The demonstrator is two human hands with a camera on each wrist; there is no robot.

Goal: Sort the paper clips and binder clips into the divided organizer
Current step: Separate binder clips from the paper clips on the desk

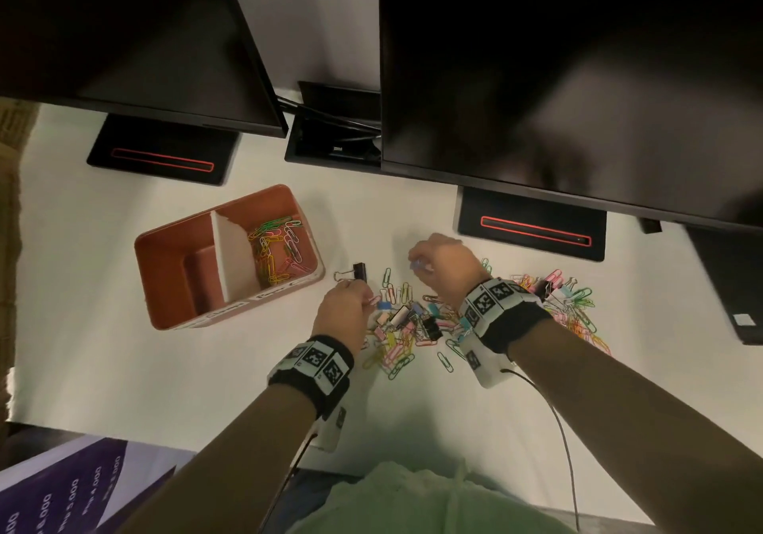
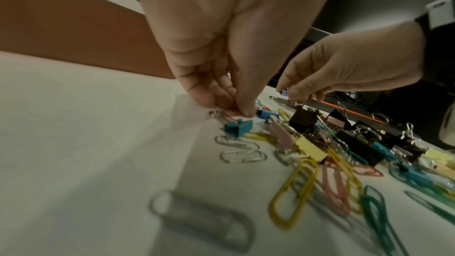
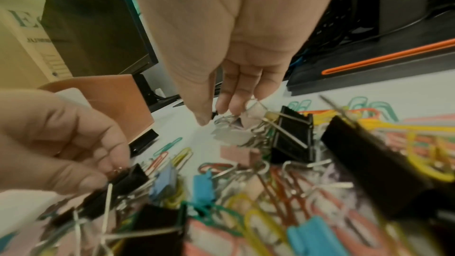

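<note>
The left hand (image 1: pixel 344 310) is pinching a pink paper clip (image 2: pixel 230 117) on the tabletop (image 1: pixel 124 360). The right hand (image 1: pixel 444 263) is pinching a small clip w/ fingers curled; which kind, can't tell. Lift slowly, one at a time. Paper clips are going in the organizer (image 1: pixel 165 281)'s right part, binder clips (image 1: pixel 429 325) in the left, prob.

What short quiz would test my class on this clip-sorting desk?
1. True or false: the paper clips in the organizer lie in the compartment nearer the pile.
2. The lone black binder clip lies: A) in the organizer; B) on the desk between organizer and pile; C) under a monitor.
3. Fill in: the organizer's divider is ___.
Key: 1 true; 2 B; 3 white.
</note>
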